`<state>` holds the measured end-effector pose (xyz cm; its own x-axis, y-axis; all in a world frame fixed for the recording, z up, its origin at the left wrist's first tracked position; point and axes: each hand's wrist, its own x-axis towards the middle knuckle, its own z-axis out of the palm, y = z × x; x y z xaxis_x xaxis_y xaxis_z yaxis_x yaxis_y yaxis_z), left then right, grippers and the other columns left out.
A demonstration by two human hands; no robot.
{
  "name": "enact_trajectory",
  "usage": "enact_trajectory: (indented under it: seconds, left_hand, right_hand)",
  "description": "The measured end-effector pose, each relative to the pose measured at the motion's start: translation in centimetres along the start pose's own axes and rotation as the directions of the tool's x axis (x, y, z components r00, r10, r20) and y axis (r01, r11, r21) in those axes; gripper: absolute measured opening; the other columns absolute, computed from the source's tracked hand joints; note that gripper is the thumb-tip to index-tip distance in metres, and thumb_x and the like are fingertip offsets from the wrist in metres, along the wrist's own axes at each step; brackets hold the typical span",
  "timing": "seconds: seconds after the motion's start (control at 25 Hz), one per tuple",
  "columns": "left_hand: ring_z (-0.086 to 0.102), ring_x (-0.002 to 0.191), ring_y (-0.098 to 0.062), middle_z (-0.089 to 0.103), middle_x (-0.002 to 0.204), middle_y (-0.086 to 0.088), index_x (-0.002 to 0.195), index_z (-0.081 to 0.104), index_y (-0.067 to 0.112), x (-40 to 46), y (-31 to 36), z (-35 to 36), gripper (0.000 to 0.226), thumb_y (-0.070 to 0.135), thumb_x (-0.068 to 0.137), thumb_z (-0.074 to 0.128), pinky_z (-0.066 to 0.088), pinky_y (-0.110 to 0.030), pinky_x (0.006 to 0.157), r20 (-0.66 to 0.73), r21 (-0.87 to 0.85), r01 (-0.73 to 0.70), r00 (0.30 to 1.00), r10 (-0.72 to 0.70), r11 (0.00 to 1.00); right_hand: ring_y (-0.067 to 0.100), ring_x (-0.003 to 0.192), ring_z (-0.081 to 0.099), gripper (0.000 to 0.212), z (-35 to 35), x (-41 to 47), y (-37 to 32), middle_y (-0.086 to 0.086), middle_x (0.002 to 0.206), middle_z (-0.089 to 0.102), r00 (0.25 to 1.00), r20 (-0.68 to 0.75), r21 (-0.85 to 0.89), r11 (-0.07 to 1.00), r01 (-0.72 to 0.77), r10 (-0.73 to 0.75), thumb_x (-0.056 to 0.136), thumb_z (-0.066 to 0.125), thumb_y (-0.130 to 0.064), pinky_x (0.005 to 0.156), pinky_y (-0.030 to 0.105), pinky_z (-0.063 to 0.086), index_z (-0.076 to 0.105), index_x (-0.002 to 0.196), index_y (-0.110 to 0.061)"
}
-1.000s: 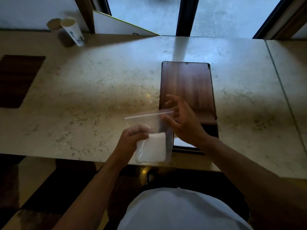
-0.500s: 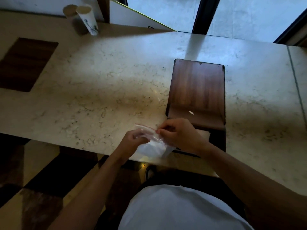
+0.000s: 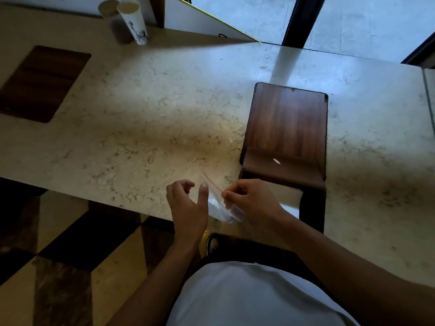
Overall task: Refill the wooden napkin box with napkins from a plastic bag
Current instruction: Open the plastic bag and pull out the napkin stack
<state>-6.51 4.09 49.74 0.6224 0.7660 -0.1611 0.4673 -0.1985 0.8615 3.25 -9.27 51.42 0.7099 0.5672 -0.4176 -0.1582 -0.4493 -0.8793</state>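
Observation:
A dark wooden napkin box (image 3: 286, 128) lies on the marble counter (image 3: 153, 128), its open front end toward me. Just left of that end, at the counter's near edge, a clear plastic bag (image 3: 221, 209) with a red zip line holds white napkins. My right hand (image 3: 249, 201) pinches the bag's top edge by the red line. My left hand (image 3: 188, 205) is beside the bag with thumb and fingers apart, its thumb against the bag's left side, not gripping it. A white scrap lies on the box's front lip.
A paper cup (image 3: 133, 20) and a second cup (image 3: 109, 10) stand at the counter's far left. A dark wooden inset (image 3: 40, 83) sits in the counter at left. A white board (image 3: 202, 22) leans at the back. The checkered floor lies below the near edge.
The bag came down from upright to the counter edge. My right hand closed on its top edge; my left hand let go and opened. The view tilted down and shifted left.

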Motion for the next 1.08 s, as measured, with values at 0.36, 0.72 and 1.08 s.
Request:
enact_trajectory:
  seconds: [0.36, 0.72, 1.08]
  left_hand:
    - [0.072, 0.07, -0.025, 0.073, 0.072, -0.01, 0.08, 0.068, 0.008, -0.3, 2.8, -0.6, 0.032, 0.036, 0.095, 0.063, 0.06, -0.037, 0.073, 0.313, -0.086, 0.069, 0.949, -0.039, 0.994]
    - [0.074, 0.065, -0.025, 0.075, 0.068, -0.009, 0.084, 0.07, 0.005, 0.0, 2.4, -0.8, 0.026, 0.028, 0.095, 0.066, 0.063, -0.045, 0.073, 0.36, -0.162, 0.152, 0.929, -0.085, 0.975]
    - [0.072, 0.069, -0.036, 0.073, 0.071, -0.02, 0.082, 0.071, -0.003, 0.4, 1.9, -1.2, 0.021, 0.011, 0.095, 0.061, 0.064, -0.039, 0.068, 0.432, -0.18, 0.177, 0.898, -0.084, 0.968]
  right_hand:
    - [0.004, 0.061, 0.073, 0.02, -0.7, -0.7, -1.5, -0.009, 0.072, 0.078, 0.993, 0.065, -0.047, 0.994, 0.103, -0.1, 0.091, 0.072, -0.036, 0.054, 0.011, 0.051, 0.082, 0.082, -0.022]
    - [0.013, 0.072, 0.075, 0.013, -1.0, -0.3, -2.0, -0.003, 0.076, 0.079, 0.998, 0.043, -0.103, 0.994, 0.04, -0.036, 0.088, 0.077, -0.027, 0.068, 0.028, 0.06, 0.08, 0.079, -0.019]
    - [0.005, 0.056, 0.058, 0.008, -1.4, -0.3, -1.6, -0.002, 0.069, 0.072, 0.982, 0.166, 0.071, 0.992, -0.103, 0.09, 0.087, 0.078, -0.021, 0.053, 0.016, 0.047, 0.078, 0.081, -0.016]
